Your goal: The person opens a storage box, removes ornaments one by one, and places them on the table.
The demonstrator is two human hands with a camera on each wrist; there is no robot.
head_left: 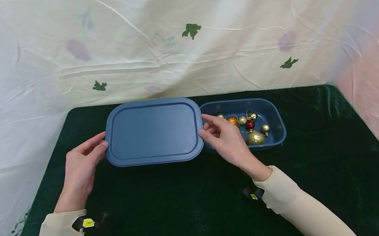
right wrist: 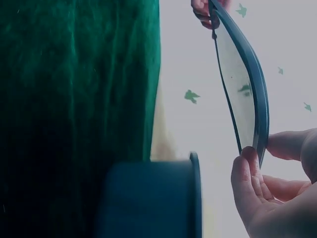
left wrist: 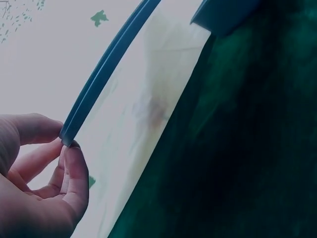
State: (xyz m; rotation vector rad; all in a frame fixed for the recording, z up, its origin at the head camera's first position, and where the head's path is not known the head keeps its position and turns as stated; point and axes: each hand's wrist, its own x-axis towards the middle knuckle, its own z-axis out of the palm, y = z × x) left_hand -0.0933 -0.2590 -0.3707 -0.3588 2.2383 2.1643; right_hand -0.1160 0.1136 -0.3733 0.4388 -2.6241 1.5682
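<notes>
A blue rectangular lid with rounded corners is held level, raised off the table, between both hands. My left hand pinches its left end between thumb and fingers, and the left wrist view shows the lid's thin edge in that grip. At the opposite end, my right hand pinches the rim the same way. Just right of the lid stands a matching blue box, uncovered, partly behind the right hand. Inside lie several Christmas baubles, among them a glittery gold one, a red one and an orange-gold one.
Dark green velvet cloth covers the table. Pale fabric printed with leaves hangs behind the far edge and along both sides. The box sits near the back of the table, its side wall close below the right wrist's camera.
</notes>
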